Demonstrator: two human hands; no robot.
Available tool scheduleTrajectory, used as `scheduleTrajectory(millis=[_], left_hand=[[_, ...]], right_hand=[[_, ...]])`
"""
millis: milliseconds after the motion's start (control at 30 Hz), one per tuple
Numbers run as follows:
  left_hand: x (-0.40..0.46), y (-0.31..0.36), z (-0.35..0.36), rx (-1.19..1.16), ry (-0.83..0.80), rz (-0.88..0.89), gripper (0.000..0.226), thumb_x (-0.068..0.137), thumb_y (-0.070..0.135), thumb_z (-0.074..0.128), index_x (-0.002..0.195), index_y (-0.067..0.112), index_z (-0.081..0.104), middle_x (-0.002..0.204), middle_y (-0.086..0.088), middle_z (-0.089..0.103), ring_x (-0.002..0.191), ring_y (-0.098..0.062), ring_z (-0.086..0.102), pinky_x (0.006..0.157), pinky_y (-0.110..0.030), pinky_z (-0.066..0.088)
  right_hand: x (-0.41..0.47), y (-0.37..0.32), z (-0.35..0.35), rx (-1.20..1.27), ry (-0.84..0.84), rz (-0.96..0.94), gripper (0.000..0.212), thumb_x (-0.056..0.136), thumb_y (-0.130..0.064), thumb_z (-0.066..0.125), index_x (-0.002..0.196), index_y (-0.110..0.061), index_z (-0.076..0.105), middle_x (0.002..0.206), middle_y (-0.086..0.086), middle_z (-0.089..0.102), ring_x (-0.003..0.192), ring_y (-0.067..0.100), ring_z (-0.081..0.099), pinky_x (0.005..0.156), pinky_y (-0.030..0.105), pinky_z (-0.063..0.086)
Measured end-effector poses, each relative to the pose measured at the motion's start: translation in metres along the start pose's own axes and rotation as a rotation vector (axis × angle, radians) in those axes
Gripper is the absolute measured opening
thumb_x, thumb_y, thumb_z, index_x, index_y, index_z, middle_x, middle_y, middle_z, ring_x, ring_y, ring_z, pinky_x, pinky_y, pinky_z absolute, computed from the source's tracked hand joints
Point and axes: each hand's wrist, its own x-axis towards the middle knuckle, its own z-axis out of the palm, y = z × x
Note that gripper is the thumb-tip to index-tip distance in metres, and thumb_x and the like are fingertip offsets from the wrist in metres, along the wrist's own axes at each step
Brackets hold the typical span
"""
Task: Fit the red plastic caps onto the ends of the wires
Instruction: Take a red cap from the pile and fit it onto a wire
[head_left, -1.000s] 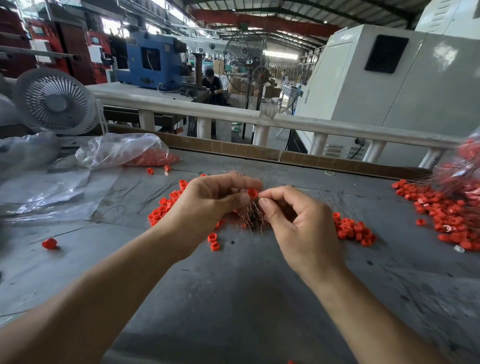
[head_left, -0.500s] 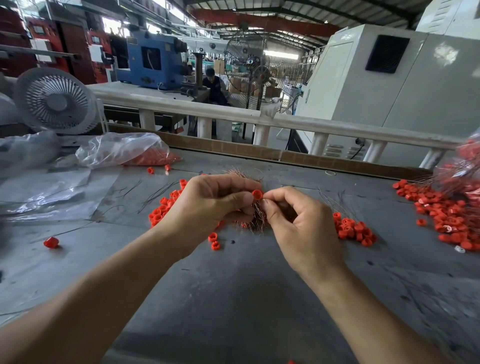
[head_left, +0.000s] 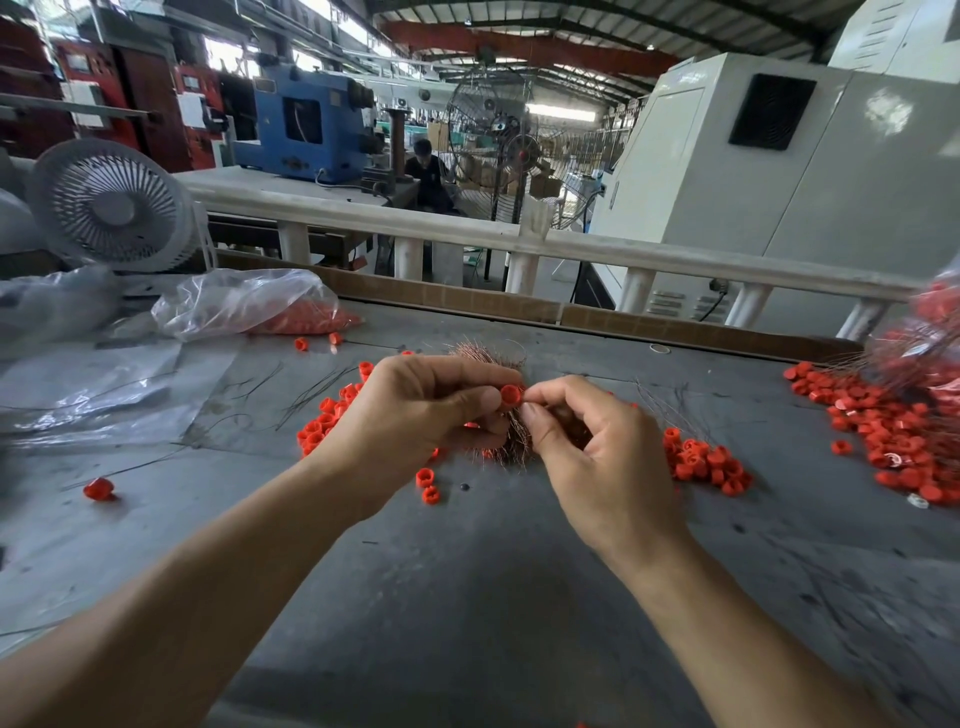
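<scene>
The left hand (head_left: 415, 415) pinched a red cap (head_left: 510, 396), open end facing right; the right hand (head_left: 597, 441) pinched a wire, too thin to see, beside it, above the copper wire bundle (head_left: 511, 441).

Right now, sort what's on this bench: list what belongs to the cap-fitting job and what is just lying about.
Job:
left hand, pinching the red cap
right hand, fingers curled at the wire bundle
loose caps
bag of caps

Lying about:
white desk fan
flat plastic sheet
stray cap
</scene>
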Motion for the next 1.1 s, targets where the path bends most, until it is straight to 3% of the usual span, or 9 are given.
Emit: scheduleTrajectory(millis=[200, 467, 600, 700, 833, 1000, 1100], left_hand=[[0.0007, -0.0009, 0.0005, 0.032, 0.0, 0.018, 0.026, 0.095, -0.005, 0.06, 0.104, 0.012, 0.078, 0.097, -0.022, 0.076, 0.081, -0.022, 0.074, 0.075, -0.026, 0.062], [0.0024, -0.0055, -0.0013, 0.019, -0.023, 0.0, 0.03, 0.096, -0.002, 0.06, 0.099, 0.019, 0.081, 0.094, -0.013, 0.078, 0.082, -0.02, 0.075, 0.073, -0.025, 0.06], [0.0026, -0.0059, -0.0012, -0.037, -0.031, 0.002, 0.024, 0.097, -0.001, 0.06, 0.102, 0.012, 0.079, 0.085, -0.006, 0.076, 0.078, -0.015, 0.073, 0.071, -0.022, 0.059], [0.0022, -0.0056, -0.0012, -0.039, -0.023, 0.012, 0.021, 0.097, -0.001, 0.059, 0.105, 0.008, 0.077, 0.089, -0.012, 0.076, 0.08, -0.019, 0.072, 0.073, -0.025, 0.06], [-0.0005, -0.0032, 0.0014, -0.089, -0.031, 0.025, 0.02, 0.097, -0.003, 0.056, 0.109, 0.001, 0.073, 0.093, -0.023, 0.075, 0.081, -0.024, 0.073, 0.072, -0.027, 0.061], [-0.001, -0.0033, 0.0027, -0.11, -0.053, 0.029, 0.021, 0.098, -0.002, 0.055, 0.112, -0.003, 0.07, 0.103, -0.031, 0.072, 0.086, -0.033, 0.073, 0.079, -0.036, 0.064], [-0.0007, -0.0041, 0.003, -0.156, -0.085, 0.017, 0.022, 0.099, -0.003, 0.053, 0.114, -0.006, 0.068, 0.105, -0.029, 0.073, 0.089, -0.035, 0.075, 0.077, -0.036, 0.063]], right_hand=[[-0.0005, 0.002, 0.0008, -0.004, -0.004, 0.012, 0.01, 0.094, -0.016, 0.071, 0.09, -0.026, 0.072, 0.073, -0.015, 0.066, 0.067, 0.005, 0.062, 0.059, 0.012, 0.043], [-0.001, 0.0029, 0.0014, 0.012, -0.042, 0.036, 0.014, 0.097, -0.024, 0.058, 0.1, -0.028, 0.072, 0.081, -0.012, 0.07, 0.078, 0.009, 0.066, 0.07, 0.03, 0.052], [-0.0018, 0.004, 0.0015, 0.006, -0.076, 0.06, 0.02, 0.101, -0.015, 0.057, 0.107, -0.029, 0.07, 0.083, -0.015, 0.07, 0.081, 0.007, 0.066, 0.071, 0.027, 0.052], [-0.0023, 0.0041, 0.0024, 0.048, -0.107, 0.102, 0.024, 0.103, -0.011, 0.055, 0.115, -0.028, 0.067, 0.091, -0.015, 0.073, 0.087, 0.004, 0.069, 0.074, 0.022, 0.053], [-0.0027, 0.0046, 0.0035, 0.093, -0.113, 0.134, 0.027, 0.104, -0.012, 0.053, 0.124, -0.029, 0.061, 0.088, -0.013, 0.074, 0.072, 0.002, 0.065, 0.064, 0.013, 0.044], [-0.0036, 0.006, 0.0048, 0.148, -0.144, 0.185, 0.03, 0.105, -0.014, 0.054, 0.131, -0.03, 0.058, 0.097, -0.014, 0.077, 0.088, 0.008, 0.072, 0.074, 0.026, 0.051], [-0.0034, 0.0059, 0.0052, 0.184, -0.18, 0.194, 0.035, 0.104, -0.007, 0.054, 0.132, -0.03, 0.058, 0.105, -0.014, 0.077, 0.097, 0.005, 0.073, 0.077, 0.02, 0.051]])
